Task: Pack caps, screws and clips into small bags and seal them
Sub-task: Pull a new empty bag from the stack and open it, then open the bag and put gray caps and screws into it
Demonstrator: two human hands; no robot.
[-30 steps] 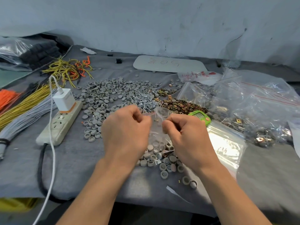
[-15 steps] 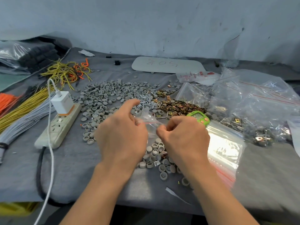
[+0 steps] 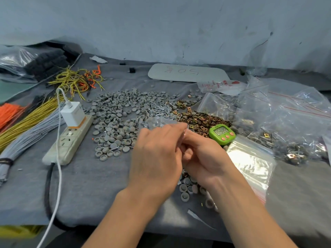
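Bag (image 3: 162, 122): small, clear, thin film, held just above bench (image 3: 100, 185) at mid-front, mostly hidden between left hand (image 3: 155, 158) and right hand (image 3: 202, 158). Fingers of both pinching its mouth. Probably light, limp and slippery; best gripped at stiffer zip strip. Few caps (image 3: 185, 187) under wrists, spare bags (image 3: 250, 158) at right. Beyond: screws (image 3: 159, 111), clips (image 3: 202, 120).

A beige power strip (image 3: 69, 140) lies on grey felt (image 3: 89, 185), a white charger (image 3: 72, 114) plugged into its far end — the charger's cable (image 3: 58, 176) trails across the strip to the near edge. Left of the strip lie a grey wire bundle (image 3: 30, 135), yellow wires (image 3: 23, 125) and orange wires (image 3: 9, 111); well to its right, a green timer (image 3: 222, 134).
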